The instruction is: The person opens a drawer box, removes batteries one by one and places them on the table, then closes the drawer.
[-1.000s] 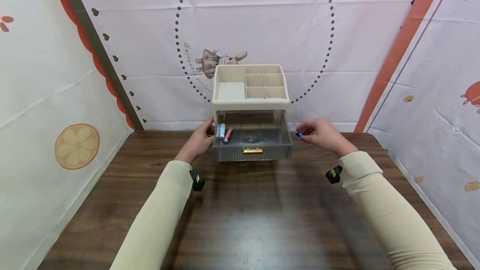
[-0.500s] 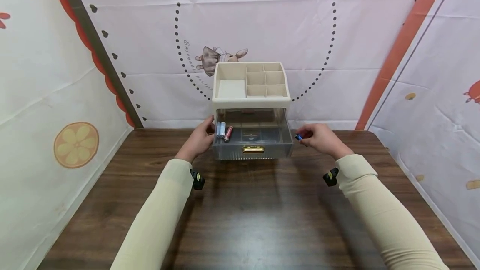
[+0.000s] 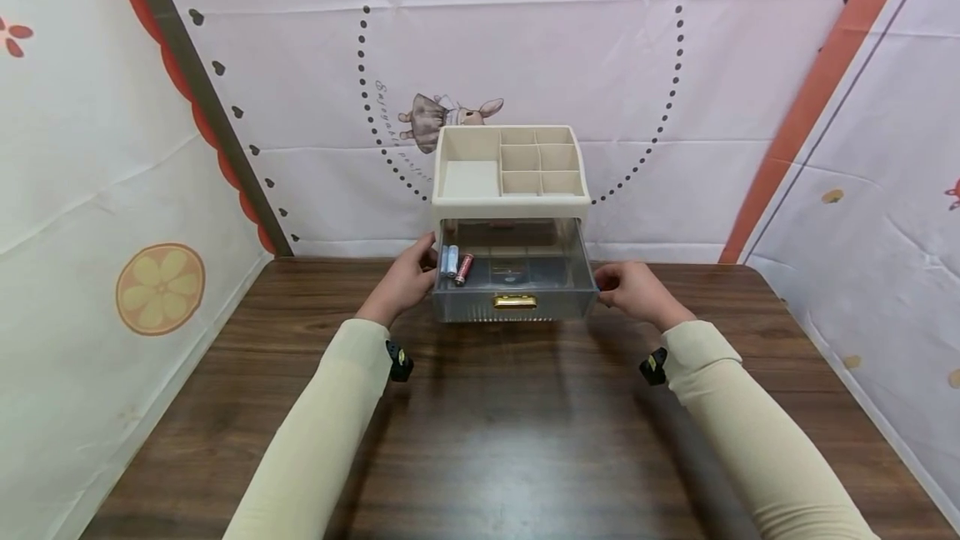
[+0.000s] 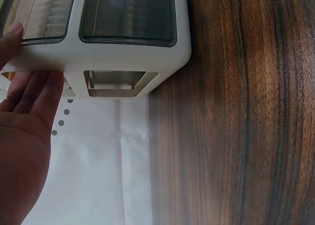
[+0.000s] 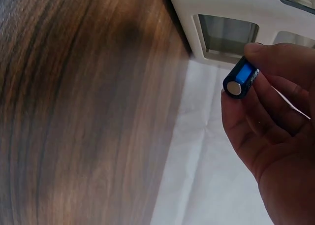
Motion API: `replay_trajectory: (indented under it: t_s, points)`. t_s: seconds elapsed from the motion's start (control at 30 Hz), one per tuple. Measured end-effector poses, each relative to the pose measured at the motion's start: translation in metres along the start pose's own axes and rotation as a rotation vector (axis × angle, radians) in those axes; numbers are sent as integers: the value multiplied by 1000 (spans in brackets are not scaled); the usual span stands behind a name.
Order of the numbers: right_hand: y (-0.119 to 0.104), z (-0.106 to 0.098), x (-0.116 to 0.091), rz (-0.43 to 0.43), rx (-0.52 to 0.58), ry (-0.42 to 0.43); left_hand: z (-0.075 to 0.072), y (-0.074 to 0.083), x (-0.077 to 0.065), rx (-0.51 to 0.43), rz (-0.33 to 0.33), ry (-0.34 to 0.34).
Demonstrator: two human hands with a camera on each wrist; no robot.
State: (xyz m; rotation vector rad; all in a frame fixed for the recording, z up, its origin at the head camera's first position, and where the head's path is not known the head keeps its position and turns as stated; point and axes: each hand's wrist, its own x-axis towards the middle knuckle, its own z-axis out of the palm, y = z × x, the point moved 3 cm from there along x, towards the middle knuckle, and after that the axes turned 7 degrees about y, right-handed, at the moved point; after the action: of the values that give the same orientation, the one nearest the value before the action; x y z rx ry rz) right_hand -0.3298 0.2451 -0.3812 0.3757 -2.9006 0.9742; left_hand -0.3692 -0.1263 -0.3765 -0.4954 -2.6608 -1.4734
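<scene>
A cream desktop organizer (image 3: 512, 207) stands at the back of the table, its clear upper drawer (image 3: 517, 304) pulled out. Inside that drawer's left end lie two light-blue batteries (image 3: 452, 261) and a red battery (image 3: 464, 268). My left hand (image 3: 405, 280) holds the organizer's left side; the left wrist view shows the thumb (image 4: 12, 38) at the front and the fingers (image 4: 42, 94) along the side wall. My right hand (image 3: 637, 290), just right of the drawer, pinches a black and blue battery (image 5: 240, 80) between thumb and fingers. In the head view the hand mostly hides this battery.
The organizer's top has one wide tray (image 3: 471, 179) and several small compartments (image 3: 538, 158). A gold handle (image 3: 515, 302) sits on the drawer front. Dark wood table (image 3: 495, 407) spreads in front, with printed cloth (image 3: 525, 48) hanging behind and at both sides.
My right hand has come down and closer to the drawer's right side with the battery. The left hand stays at the organizer. The head view has shifted slightly.
</scene>
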Motion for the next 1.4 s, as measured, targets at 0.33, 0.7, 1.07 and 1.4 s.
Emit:
replay_trajectory:
  t_s: [0.33, 0.7, 1.07, 1.4]
  points:
    - [7, 11, -3, 21, -16, 2, 6, 1, 2, 26, 21, -17]
    - [11, 23, -1, -1, -61, 17, 3, -3, -1, 23, -28, -5]
    - [16, 31, 5, -4, -125, 14, 1, -2, 0, 18, -8, 4]
    - [22, 36, 2, 20, -176, -17, 2, -2, 1, 5, -7, -4]
